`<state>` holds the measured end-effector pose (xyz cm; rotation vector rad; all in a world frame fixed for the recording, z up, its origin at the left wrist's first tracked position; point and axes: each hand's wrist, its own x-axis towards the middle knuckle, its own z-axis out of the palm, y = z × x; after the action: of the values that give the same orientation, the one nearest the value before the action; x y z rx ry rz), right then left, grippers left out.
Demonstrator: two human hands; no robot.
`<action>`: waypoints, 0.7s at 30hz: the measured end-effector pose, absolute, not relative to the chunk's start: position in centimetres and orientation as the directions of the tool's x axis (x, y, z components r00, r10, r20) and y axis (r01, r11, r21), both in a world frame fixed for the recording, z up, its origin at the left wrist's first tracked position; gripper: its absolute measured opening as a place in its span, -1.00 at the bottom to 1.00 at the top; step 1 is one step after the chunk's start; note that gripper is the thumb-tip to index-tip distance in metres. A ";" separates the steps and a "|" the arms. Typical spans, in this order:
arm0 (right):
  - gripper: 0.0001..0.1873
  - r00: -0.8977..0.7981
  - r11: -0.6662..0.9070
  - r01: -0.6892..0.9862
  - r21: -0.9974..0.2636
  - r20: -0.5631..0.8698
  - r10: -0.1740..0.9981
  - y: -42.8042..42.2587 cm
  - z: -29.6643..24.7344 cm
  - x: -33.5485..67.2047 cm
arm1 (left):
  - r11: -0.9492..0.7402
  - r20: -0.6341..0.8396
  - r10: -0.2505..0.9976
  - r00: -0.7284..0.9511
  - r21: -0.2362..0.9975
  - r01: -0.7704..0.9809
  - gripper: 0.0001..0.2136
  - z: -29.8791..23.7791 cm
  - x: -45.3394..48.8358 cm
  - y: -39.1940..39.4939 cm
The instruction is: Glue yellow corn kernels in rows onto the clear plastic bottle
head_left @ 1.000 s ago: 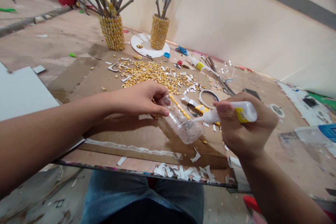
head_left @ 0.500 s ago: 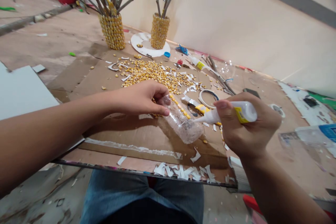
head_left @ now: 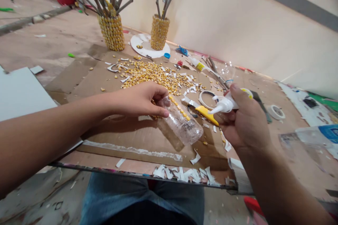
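Note:
My left hand (head_left: 142, 99) grips the neck end of a clear plastic bottle (head_left: 183, 124) lying tilted on the cardboard sheet (head_left: 126, 133). A row of yellow corn kernels (head_left: 179, 106) is stuck along the bottle's side. My right hand (head_left: 244, 121) is closed around a white glue bottle (head_left: 228, 102) with a yellow label, its nozzle pointing left and lifted clear of the plastic bottle. A yellow utility knife (head_left: 207, 114) lies on the cardboard just under the nozzle.
A heap of loose corn kernels (head_left: 155, 74) lies beyond my hands. Two kernel-covered vases with twigs (head_left: 112, 31) (head_left: 159, 32) stand at the back, one on a white disc (head_left: 142, 42). Tape rings (head_left: 207, 97) (head_left: 276, 111), paper scraps (head_left: 185, 173), another glue bottle (head_left: 198, 64) and a clear bottle (head_left: 308, 137) lie around.
My right hand has pulled the glue bottle's nozzle off the plastic bottle, lifting it up and to the right and turning it. My left hand and the plastic bottle have stayed put.

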<state>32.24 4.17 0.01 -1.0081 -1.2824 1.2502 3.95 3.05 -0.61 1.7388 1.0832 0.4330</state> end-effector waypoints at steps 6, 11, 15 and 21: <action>-0.38 -0.323 -0.135 -0.158 -0.978 -0.078 0.943 4.9 0.3 33.1 | -0.107 -0.178 0.831 0.527 0.879 0.465 -0.73 -0.8 3.9 3.1; -0.36 -0.378 -0.171 -0.138 -0.976 -0.107 0.919 5.2 0.6 33.4 | -0.102 -0.190 0.824 0.534 0.877 0.470 -0.74 -0.7 3.9 3.0; -0.55 -0.386 -0.149 -0.177 -0.973 -0.071 0.920 4.6 1.5 33.2 | -0.089 -0.199 0.824 0.531 0.880 0.467 -0.74 -0.6 3.9 3.0; -0.56 -0.401 0.059 -0.097 -0.994 0.093 0.911 3.7 2.3 33.5 | -0.079 -0.193 0.821 0.537 0.893 0.443 -0.74 -0.5 3.9 2.9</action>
<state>33.49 3.67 2.33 -0.8620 -1.4761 1.4831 3.91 2.94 -0.54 1.7105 1.0693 0.4438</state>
